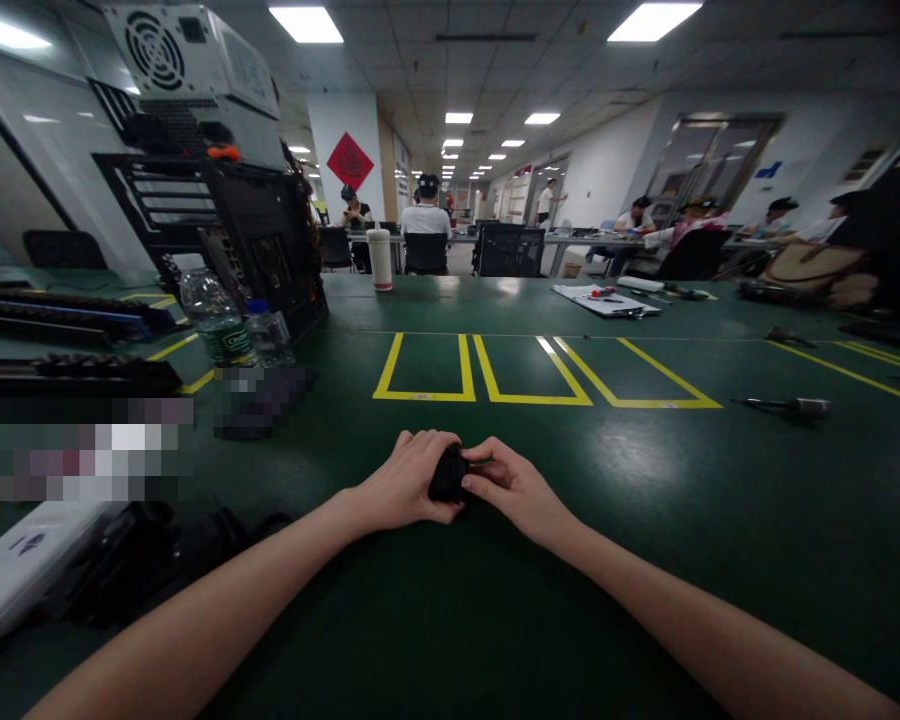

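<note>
A small black object (447, 476) is held between both hands, low over the green tabletop (570, 620); its kind does not show. My left hand (412, 475) wraps round it from the left, fingers over the top and thumb beneath. From the right, my right hand (506, 485) pinches its edge between thumb and fingers. The hands cover much of the object's sides. Beyond them, three yellow tape outlines (424, 397) mark the table.
At left stand a black computer case (270, 240), a water bottle (217, 315) and a smaller blue-capped bottle (270, 335). A white power strip (37, 560) lies near my left forearm. A screwdriver (802, 408) lies at right, a clipboard (604, 300) farther back. People sit at distant tables.
</note>
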`<state>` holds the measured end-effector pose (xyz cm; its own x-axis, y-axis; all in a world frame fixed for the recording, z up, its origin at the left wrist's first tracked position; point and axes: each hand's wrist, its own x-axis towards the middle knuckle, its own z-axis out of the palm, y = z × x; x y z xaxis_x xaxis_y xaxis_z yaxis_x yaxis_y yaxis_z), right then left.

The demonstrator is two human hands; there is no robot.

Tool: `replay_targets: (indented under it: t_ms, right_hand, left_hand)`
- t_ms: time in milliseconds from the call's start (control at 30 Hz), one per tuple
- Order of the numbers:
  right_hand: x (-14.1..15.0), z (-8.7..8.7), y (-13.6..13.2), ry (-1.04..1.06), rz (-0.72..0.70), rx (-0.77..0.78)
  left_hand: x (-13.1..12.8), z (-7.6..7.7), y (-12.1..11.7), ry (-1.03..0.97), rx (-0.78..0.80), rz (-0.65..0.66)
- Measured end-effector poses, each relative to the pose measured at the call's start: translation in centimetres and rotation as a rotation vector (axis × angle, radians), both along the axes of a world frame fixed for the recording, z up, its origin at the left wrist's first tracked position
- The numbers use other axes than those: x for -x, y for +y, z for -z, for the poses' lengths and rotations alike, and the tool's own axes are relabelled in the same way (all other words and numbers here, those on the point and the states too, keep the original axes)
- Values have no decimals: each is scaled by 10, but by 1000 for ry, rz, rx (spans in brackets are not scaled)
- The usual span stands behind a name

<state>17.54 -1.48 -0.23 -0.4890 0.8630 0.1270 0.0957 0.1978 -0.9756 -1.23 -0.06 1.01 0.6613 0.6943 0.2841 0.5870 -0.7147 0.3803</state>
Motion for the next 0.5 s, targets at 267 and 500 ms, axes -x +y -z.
replay_targets:
  t_ms: [267,500]
  right_hand:
    - [-1,-3,0,-52,5,-23]
    - [-2,-3,-1,-67,13,-116]
  left_hand:
    - [0,-3,-1,5,2,11]
    - [0,-1,-1,11,-10,-4]
